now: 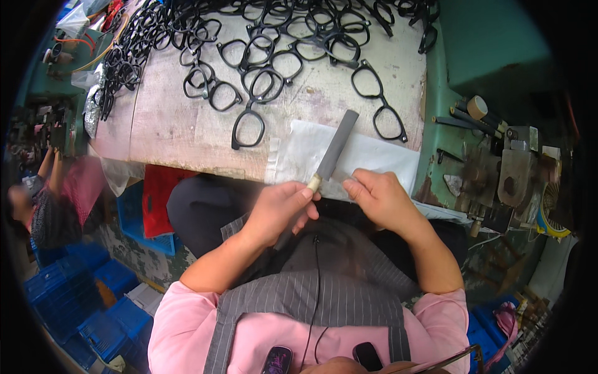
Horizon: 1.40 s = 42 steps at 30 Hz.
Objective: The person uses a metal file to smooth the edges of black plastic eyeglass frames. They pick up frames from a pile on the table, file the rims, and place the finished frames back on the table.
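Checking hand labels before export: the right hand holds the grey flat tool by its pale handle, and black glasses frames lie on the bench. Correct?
Wrong hand: in the head view, the left hand, not the right hand, holds the grey flat tool by its pale handle. Black glasses frames do lie on the bench.

Soft, fairly bright light covers the worktop (168, 124) beyond the hands (280, 210). Far left of them, blue crates (62, 299) look dimmer and smeared. Fisheye distortion bends straight edges; black swallows the rim.
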Each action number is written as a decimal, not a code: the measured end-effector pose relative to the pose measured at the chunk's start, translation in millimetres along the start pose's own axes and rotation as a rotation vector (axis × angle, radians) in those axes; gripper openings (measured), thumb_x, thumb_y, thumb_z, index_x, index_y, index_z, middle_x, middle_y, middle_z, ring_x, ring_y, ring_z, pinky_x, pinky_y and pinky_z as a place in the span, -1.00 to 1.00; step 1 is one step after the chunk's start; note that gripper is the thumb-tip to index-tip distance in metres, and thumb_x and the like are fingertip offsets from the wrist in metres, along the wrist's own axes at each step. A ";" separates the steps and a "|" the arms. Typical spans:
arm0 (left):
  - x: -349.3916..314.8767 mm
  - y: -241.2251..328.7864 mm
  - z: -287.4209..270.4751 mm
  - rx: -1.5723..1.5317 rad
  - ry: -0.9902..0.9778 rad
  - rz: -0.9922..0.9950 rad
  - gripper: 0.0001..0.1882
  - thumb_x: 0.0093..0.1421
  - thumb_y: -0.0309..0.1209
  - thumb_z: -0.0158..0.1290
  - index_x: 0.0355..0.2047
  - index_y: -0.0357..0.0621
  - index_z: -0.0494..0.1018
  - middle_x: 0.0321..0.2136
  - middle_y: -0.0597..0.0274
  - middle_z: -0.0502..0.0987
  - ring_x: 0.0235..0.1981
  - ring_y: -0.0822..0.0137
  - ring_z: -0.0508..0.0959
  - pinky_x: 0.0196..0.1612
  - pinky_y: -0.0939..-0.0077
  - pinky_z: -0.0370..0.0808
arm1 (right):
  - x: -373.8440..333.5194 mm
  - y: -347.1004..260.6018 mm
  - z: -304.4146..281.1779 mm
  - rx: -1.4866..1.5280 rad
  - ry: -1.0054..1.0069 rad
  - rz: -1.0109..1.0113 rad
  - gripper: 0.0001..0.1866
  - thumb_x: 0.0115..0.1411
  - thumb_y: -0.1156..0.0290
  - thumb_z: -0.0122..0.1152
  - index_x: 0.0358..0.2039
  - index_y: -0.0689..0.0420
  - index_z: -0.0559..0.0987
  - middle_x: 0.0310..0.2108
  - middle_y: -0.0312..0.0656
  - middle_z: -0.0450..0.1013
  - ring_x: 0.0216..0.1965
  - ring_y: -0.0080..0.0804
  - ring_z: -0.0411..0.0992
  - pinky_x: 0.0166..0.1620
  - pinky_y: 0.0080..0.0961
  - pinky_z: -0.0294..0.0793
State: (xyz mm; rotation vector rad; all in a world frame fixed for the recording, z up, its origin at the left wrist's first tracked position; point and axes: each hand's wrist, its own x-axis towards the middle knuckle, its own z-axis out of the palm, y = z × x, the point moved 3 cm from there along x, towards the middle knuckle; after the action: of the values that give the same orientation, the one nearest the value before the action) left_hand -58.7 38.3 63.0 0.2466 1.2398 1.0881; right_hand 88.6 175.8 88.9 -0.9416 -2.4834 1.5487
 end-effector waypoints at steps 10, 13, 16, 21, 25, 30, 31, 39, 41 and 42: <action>4.0 1.3 -3.6 -0.042 -0.028 0.013 -0.73 0.32 -0.32 -0.04 -0.30 -0.33 0.48 -0.58 0.20 0.53 -0.72 0.55 0.37 -0.68 0.72 0.27 | 1.6 3.0 -1.9 0.102 -0.125 0.219 -0.68 0.22 0.26 0.10 -0.49 0.31 0.47 -0.66 0.01 0.36 -0.62 -0.28 0.32 -0.46 -0.34 0.32; 4.6 1.1 -3.7 -0.025 -0.025 0.018 -0.74 0.33 -0.33 -0.04 -0.30 -0.34 0.48 -0.58 0.21 0.53 -0.72 0.56 0.37 -0.68 0.72 0.28 | 2.4 1.2 -1.8 0.096 -0.117 0.228 -0.67 0.23 0.25 0.09 -0.49 0.30 0.48 -0.67 -0.03 0.37 -0.62 -0.32 0.31 -0.45 -0.36 0.33; 5.4 0.9 -4.1 -0.005 -0.016 0.025 -0.74 0.32 -0.34 -0.04 -0.30 -0.34 0.49 -0.58 0.21 0.53 -0.71 0.56 0.37 -0.67 0.72 0.28 | 4.6 1.6 -1.3 0.091 -0.130 0.219 -0.65 0.23 0.24 0.08 -0.52 0.30 0.50 -0.69 -0.09 0.38 -0.63 -0.36 0.29 -0.46 -0.40 0.33; 6.1 1.6 -6.5 0.040 -0.014 0.017 -0.74 0.32 -0.34 -0.03 -0.30 -0.34 0.51 -0.58 0.22 0.53 -0.71 0.56 0.36 -0.68 0.72 0.27 | 10.5 8.2 -1.0 0.140 -0.225 0.268 -0.62 0.22 0.20 0.09 -0.57 0.28 0.52 -0.73 -0.18 0.34 -0.63 -0.47 0.30 -0.48 -0.45 0.31; 6.9 2.0 -6.0 0.081 -0.003 0.026 -0.74 0.32 -0.34 -0.03 -0.31 -0.33 0.51 -0.59 0.23 0.52 -0.71 0.58 0.36 -0.68 0.72 0.27 | 14.7 10.8 -2.2 0.145 -0.259 0.275 -0.62 0.21 0.20 0.08 -0.58 0.26 0.53 -0.75 -0.21 0.33 -0.62 -0.48 0.30 -0.46 -0.46 0.31; 5.2 3.8 -1.5 0.214 0.071 0.077 -0.74 0.31 -0.34 -0.01 -0.33 -0.31 0.53 -0.62 0.29 0.52 -0.72 0.61 0.36 -0.68 0.72 0.29 | 12.7 10.2 0.2 0.339 -0.323 0.407 -0.61 0.27 0.19 0.04 -0.58 0.23 0.48 -0.80 -0.34 0.24 -0.77 -0.61 0.14 -0.67 -0.58 0.13; 4.8 5.0 -0.7 0.311 0.109 0.106 -0.75 0.31 -0.34 -0.01 -0.34 -0.30 0.54 -0.63 0.30 0.52 -0.72 0.61 0.37 -0.68 0.72 0.29 | 10.9 10.9 0.9 0.401 -0.328 0.488 -0.60 0.29 0.19 0.04 -0.58 0.22 0.47 -0.81 -0.37 0.21 -0.80 -0.65 0.09 -0.72 -0.61 0.07; -0.3 13.4 7.3 0.669 0.256 0.327 -0.77 0.29 -0.35 0.02 -0.36 -0.26 0.56 -0.67 0.35 0.51 -0.74 0.63 0.38 -0.69 0.70 0.31 | 2.7 12.7 5.7 0.703 -0.345 0.600 -0.61 0.31 0.19 0.02 -0.59 0.18 0.43 -0.82 -0.44 0.15 -0.85 -0.70 -0.03 -0.78 -0.67 -0.07; 1.5 15.2 4.7 0.598 0.218 0.252 -0.77 0.29 -0.35 0.02 -0.37 -0.27 0.56 -0.67 0.36 0.51 -0.74 0.63 0.38 -0.69 0.70 0.30 | 5.6 13.6 4.8 0.514 -0.277 0.429 -0.60 0.31 0.20 0.02 -0.59 0.19 0.44 -0.81 -0.41 0.19 -0.83 -0.68 0.03 -0.74 -0.66 0.00; 2.7 16.0 1.5 0.523 0.180 0.177 -0.77 0.29 -0.35 0.02 -0.37 -0.27 0.56 -0.66 0.36 0.51 -0.74 0.63 0.37 -0.70 0.71 0.30 | 8.2 11.6 4.6 0.340 -0.206 0.261 -0.60 0.31 0.20 0.02 -0.60 0.19 0.44 -0.81 -0.40 0.20 -0.81 -0.68 0.06 -0.72 -0.65 0.03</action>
State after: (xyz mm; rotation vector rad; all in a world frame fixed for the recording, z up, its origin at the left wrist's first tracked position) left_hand -66.2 49.1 72.7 0.6779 1.6799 0.9316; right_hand 85.6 180.0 74.9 -1.1287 -2.1738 2.1637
